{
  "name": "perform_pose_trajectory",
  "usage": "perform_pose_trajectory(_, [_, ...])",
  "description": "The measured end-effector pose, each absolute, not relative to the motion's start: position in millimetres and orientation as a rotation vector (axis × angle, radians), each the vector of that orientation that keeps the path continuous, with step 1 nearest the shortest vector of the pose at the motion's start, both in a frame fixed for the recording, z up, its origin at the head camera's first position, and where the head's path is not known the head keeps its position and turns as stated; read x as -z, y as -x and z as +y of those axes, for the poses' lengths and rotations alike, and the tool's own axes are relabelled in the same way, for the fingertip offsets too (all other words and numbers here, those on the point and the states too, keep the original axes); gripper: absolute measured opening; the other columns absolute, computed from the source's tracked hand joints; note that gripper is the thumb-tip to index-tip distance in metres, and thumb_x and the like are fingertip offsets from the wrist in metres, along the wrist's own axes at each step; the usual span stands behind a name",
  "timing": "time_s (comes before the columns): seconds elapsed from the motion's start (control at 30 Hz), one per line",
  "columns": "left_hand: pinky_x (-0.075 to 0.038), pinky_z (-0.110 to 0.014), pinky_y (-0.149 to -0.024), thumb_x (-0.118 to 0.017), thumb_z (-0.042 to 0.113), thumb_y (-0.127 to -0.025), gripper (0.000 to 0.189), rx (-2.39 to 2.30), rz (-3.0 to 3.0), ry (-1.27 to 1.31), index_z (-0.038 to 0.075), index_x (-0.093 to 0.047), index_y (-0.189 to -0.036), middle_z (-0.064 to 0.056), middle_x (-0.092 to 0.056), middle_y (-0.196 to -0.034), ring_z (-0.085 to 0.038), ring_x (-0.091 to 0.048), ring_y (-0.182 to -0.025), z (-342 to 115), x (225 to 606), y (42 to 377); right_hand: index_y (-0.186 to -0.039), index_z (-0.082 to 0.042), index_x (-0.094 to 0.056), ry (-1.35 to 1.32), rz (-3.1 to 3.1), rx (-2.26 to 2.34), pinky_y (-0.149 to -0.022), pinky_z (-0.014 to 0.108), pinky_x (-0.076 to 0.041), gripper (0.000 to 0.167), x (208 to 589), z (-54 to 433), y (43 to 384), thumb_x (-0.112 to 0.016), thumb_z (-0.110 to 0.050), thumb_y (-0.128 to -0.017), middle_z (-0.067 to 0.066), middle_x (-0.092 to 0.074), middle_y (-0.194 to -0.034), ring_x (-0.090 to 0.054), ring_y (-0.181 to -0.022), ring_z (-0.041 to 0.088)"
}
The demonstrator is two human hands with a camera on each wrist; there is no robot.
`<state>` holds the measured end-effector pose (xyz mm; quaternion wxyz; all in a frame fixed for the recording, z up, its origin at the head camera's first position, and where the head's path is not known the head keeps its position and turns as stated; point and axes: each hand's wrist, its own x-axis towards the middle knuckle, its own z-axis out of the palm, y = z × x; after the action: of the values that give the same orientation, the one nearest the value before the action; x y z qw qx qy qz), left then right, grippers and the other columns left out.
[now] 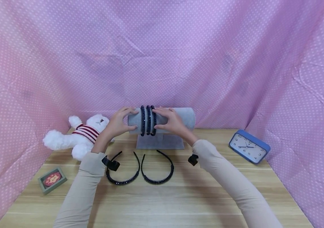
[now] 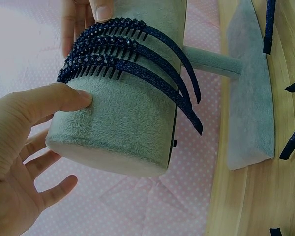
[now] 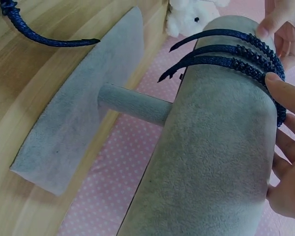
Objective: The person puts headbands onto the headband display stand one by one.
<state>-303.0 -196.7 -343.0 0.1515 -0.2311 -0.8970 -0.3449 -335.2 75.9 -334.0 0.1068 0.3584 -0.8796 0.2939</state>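
A grey plush display roll [image 1: 179, 117] lies crosswise on its T-shaped stand. Three dark, beaded headbands [image 2: 137, 64] with comb teeth sit side by side over it. My left hand [image 1: 120, 122] spans the roll's left end, its thumb resting on the plush beside the nearest headband and the other fingers spread behind. From the right, my right hand [image 1: 170, 120] reaches over the roll. Its thumb [image 3: 280, 88] touches the edge of the rightmost headband, with fingers loosely extended on the far side. Two more beaded headbands, a left one [image 1: 123, 182] and a right one [image 1: 157, 182], lie on the table.
The stand's flat base [image 1: 160, 142] rests on the wooden table [image 1: 207, 202]. A white plush toy [image 1: 86, 136] in a striped top lies at left, above a small green frame [image 1: 52, 180]. A blue clock [image 1: 249, 146] stands at right; pink dotted cloth [image 1: 162, 57] hangs behind.
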Motion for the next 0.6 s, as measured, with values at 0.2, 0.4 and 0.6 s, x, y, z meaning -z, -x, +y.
perform_pose_trajectory(0.2, [-0.046, -0.058, -0.108, -0.085, 0.010, -0.081, 0.059, 0.984, -2.571, 0.662, 0.005, -0.063, -0.136, -0.019, -0.053, -0.145, -0.040, -0.049, -0.135, -197.3, 343.8, 303.9, -0.146, -0.013, -0.057, -1.068, -2.553, -0.862, -0.127, 0.055, -0.020, 0.073, 335.8, 75.0, 333.9, -0.087, -0.023, -0.081, 0.008, -0.054, -0.153, -0.044, -0.147, 0.028])
perform_pose_trajectory(0.4, [-0.046, -0.059, -0.108, -0.085, 0.011, -0.081, 0.059, 0.973, -2.575, 0.656, 0.005, -0.063, -0.136, -0.019, -0.053, -0.145, -0.040, -0.049, -0.134, -197.4, 345.0, 305.2, -0.146, -0.012, -0.057, -1.075, -2.546, -0.873, -0.127, 0.055, -0.020, 0.073, 335.3, 75.9, 333.7, -0.087, -0.022, -0.081, 0.008, -0.055, -0.152, -0.044, -0.147, 0.028])
perform_pose_trajectory(0.6, [-0.046, -0.059, -0.108, -0.084, 0.012, -0.082, 0.059, 0.966, -2.581, 0.656, 0.005, -0.062, -0.136, -0.019, -0.053, -0.145, -0.040, -0.049, -0.135, -197.7, 344.4, 304.7, -0.146, -0.012, -0.057, -1.081, -2.551, -0.871, -0.126, 0.056, -0.021, 0.073, 334.1, 76.4, 334.3, -0.087, -0.022, -0.081, 0.008, -0.055, -0.151, -0.044, -0.147, 0.029])
